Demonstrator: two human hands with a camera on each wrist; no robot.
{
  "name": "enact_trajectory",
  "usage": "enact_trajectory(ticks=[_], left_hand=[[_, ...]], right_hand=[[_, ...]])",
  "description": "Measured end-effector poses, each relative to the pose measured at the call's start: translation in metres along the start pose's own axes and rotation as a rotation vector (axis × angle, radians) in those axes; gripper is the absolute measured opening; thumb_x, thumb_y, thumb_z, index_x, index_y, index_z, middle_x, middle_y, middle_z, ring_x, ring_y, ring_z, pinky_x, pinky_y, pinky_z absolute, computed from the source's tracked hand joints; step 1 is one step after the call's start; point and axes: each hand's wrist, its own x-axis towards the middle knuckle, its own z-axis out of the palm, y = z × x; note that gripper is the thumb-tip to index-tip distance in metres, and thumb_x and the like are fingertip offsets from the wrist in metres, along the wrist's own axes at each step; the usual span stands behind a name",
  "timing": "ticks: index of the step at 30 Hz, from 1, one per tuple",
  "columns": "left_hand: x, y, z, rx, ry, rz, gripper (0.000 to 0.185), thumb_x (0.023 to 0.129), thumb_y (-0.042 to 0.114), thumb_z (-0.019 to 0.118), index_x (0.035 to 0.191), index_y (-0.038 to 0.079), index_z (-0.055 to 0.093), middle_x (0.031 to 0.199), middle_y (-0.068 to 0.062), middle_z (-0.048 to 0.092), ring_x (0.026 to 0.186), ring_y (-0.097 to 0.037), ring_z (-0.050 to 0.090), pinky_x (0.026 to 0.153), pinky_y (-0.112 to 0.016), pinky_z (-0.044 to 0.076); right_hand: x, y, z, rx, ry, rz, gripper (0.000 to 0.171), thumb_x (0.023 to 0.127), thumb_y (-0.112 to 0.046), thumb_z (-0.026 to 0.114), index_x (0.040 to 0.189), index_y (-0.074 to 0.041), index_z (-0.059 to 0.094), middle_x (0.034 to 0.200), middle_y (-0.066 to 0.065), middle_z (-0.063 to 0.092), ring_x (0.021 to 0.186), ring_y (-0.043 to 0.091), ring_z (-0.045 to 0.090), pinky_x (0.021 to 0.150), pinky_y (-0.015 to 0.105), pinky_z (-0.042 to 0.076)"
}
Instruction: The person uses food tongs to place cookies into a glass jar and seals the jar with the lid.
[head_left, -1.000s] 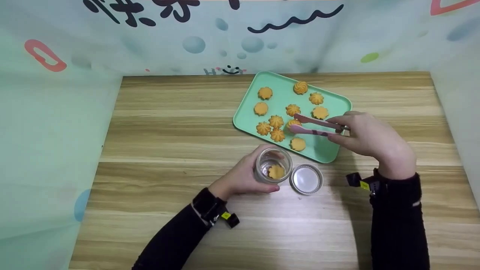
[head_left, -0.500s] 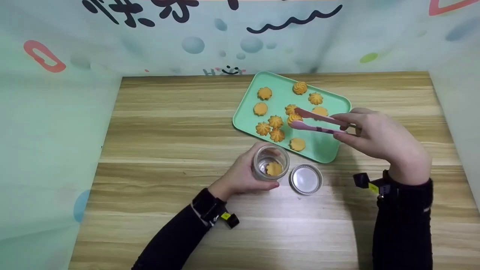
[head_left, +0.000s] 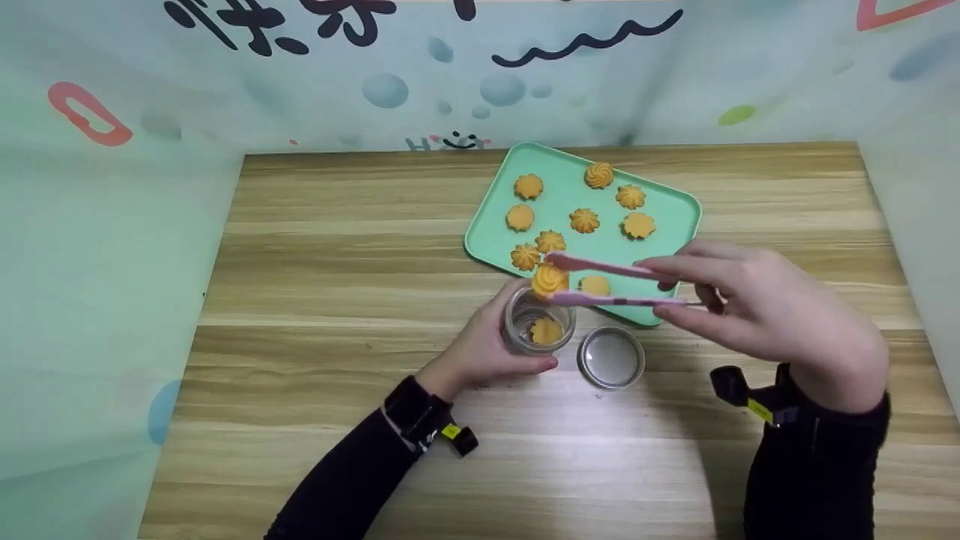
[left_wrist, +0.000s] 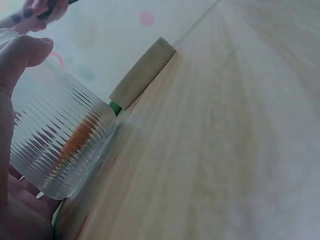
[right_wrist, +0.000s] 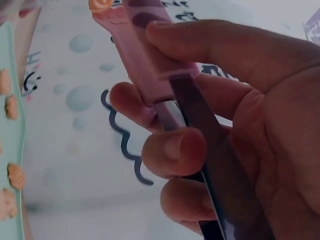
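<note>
My left hand (head_left: 487, 341) grips a clear ribbed glass jar (left_wrist: 65, 135) around its side. One flat-side-up cookie (head_left: 546, 331) lies inside the jar. In my right hand (head_left: 757, 304) is a pair of pink-tipped tongs (head_left: 607, 268), pinched between thumb and fingers. A swirled cookie (head_left: 550, 279) sits between the tong tips, right over the far rim of the jar. The right wrist view shows the metal handles of the tongs running back through the palm, with an edge of the held cookie (right_wrist: 101, 5) at the top.
A mint-green tray (head_left: 487, 202) with several cookies lies behind the jar, angled on the wooden table (head_left: 337, 262). A round silver-rimmed lid (head_left: 611, 358) rests on the table just right of the jar. A printed cloth backdrop (head_left: 315, 90) rises behind the table.
The tongs closed on the swirled cookie and carried it from the tray toward me and left, over the jar. My left hand shifted the jar slightly away and left.
</note>
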Motion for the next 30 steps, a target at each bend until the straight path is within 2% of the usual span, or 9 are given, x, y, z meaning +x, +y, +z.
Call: enact_trajectory(ticks=[3, 11, 18, 25, 30], left_hand=[[0.000, 0.000, 0.000, -0.004, -0.005, -0.013, 0.102, 0.074, 0.019, 0.103, 0.159, 0.023, 0.046, 0.145, 0.001, 0.065, 0.133, -0.021, 0.063, 0.119, -0.042, 0.049], [0.001, 0.001, 0.001, -0.023, -0.007, 0.003, 0.097, 0.074, 0.017, 0.102, 0.155, 0.028, 0.050, 0.145, 0.002, 0.065, 0.131, -0.021, 0.063, 0.116, -0.043, 0.052], [0.000, 0.000, 0.000, -0.018, -0.003, 0.000, 0.097, 0.074, 0.018, 0.103, 0.155, 0.028, 0.050, 0.145, 0.003, 0.065, 0.132, -0.020, 0.063, 0.118, -0.042, 0.051], [0.000, 0.000, 0.000, 0.007, -0.002, 0.008, 0.097, 0.074, 0.021, 0.103, 0.154, 0.033, 0.050, 0.145, 0.008, 0.066, 0.134, -0.018, 0.062, 0.121, -0.042, 0.047], [0.000, 0.000, 0.000, 0.008, -0.002, 0.019, 0.097, 0.074, 0.019, 0.103, 0.155, 0.029, 0.050, 0.146, 0.006, 0.066, 0.135, -0.018, 0.061, 0.122, -0.042, 0.045]], right_hand=[[0.001, -0.010, 0.003, -0.015, -0.031, 0.002, 0.042, 0.095, -0.011, 0.085, 0.136, -0.013, 0.076, 0.117, -0.004, 0.074, 0.071, 0.000, 0.057, 0.060, 0.014, 0.049], [-0.003, -0.024, 0.006, -0.064, -0.062, 0.026, 0.042, 0.096, -0.017, 0.086, 0.136, -0.018, 0.077, 0.122, -0.005, 0.074, 0.072, -0.002, 0.057, 0.062, 0.013, 0.050], [-0.001, -0.028, 0.010, -0.088, -0.072, 0.044, 0.040, 0.096, -0.019, 0.086, 0.135, -0.021, 0.077, 0.117, -0.008, 0.074, 0.071, -0.003, 0.057, 0.060, 0.021, 0.052], [0.001, -0.031, 0.016, -0.083, -0.096, 0.071, 0.037, 0.097, -0.022, 0.086, 0.133, -0.021, 0.078, 0.105, -0.012, 0.071, 0.070, -0.002, 0.055, 0.061, 0.023, 0.051], [0.003, -0.034, 0.018, -0.083, -0.105, 0.074, 0.036, 0.098, -0.022, 0.084, 0.133, -0.020, 0.078, 0.103, -0.010, 0.070, 0.072, -0.001, 0.055, 0.062, 0.025, 0.053]])
